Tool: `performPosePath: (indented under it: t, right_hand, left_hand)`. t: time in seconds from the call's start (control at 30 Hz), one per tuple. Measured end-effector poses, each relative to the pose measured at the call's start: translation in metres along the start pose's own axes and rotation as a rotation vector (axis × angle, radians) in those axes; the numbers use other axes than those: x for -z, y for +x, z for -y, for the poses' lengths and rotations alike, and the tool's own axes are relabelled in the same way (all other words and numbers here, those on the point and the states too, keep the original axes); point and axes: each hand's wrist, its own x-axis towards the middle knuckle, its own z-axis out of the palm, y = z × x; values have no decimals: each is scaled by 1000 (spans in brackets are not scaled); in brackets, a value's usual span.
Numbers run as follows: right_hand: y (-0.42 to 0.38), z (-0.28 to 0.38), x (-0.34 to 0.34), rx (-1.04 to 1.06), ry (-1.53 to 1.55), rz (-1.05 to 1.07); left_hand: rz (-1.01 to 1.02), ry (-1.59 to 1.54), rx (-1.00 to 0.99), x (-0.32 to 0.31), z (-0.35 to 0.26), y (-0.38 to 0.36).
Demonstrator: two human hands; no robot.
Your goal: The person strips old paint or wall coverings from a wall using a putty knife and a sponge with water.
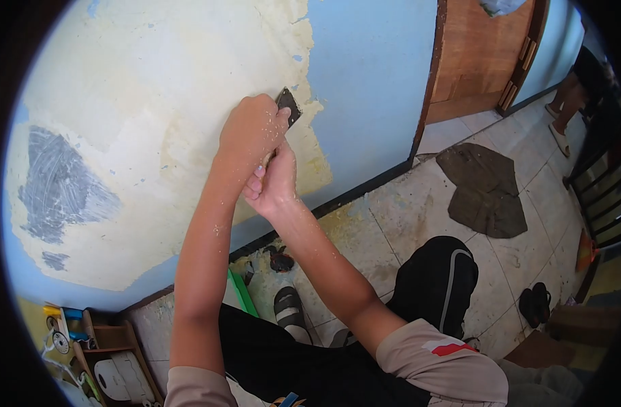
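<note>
Both of my hands grip one metal scraper (288, 105) pressed against a wall (154, 136). My left hand (251, 130) is closed on top, near the blade. My right hand (274, 182) wraps the handle just below it; the handle is hidden by my fingers. The dark blade lies at the boundary between the scraped cream patch and the remaining blue paint (368, 81). Paint dust speckles my forearms.
A wooden door (477, 54) stands to the right. A dark floor mat (485, 190) lies on dirty tiles. My sandalled foot (290, 312) and black-clad knee (436, 278) are below. A small shelf (114, 353) sits lower left. Another person's legs (568, 108) stand at the far right.
</note>
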Motion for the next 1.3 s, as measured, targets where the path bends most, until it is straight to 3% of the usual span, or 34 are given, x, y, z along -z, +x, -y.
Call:
performPosePath:
  t: [0.4, 0.53, 0.6, 0.73, 0.87, 0.93, 0.97, 1.07, 1.13, 1.3]
  right_hand:
    - [-3, 29, 4, -5, 6, 71]
    - [-13, 28, 11, 0, -118, -47]
    - [-18, 29, 23, 9, -196, -81]
    - [-31, 41, 49, 0, -504, -277]
    - [-48, 65, 58, 73, -847, -354]
    - [-54, 81, 59, 55, -894, -401]
    - [-54, 91, 56, 28, -975, -414]
    - [-52, 123, 36, -22, -1114, -444]
    - [-54, 137, 22, -134, -1363, -519]
    - [-74, 170, -15, -193, -1475, -588]
  left_hand:
    - [-87, -133, -67, -19, -13, 11]
    - [-51, -190, -57, -14, -8, 3]
    - [65, -245, 22, -10, -7, -2]
    - [93, -345, -62, -40, 15, -4]
    - [145, -695, -74, -80, 18, -6]
    - [402, -1191, 106, -92, 14, -8]
    - [438, -1335, 84, -103, 15, -5]
    - [342, -1560, 166, -120, -1, -3]
    - [295, -1602, 190, -126, -14, 2]
    - [295, -1611, 209, -113, -49, 2]
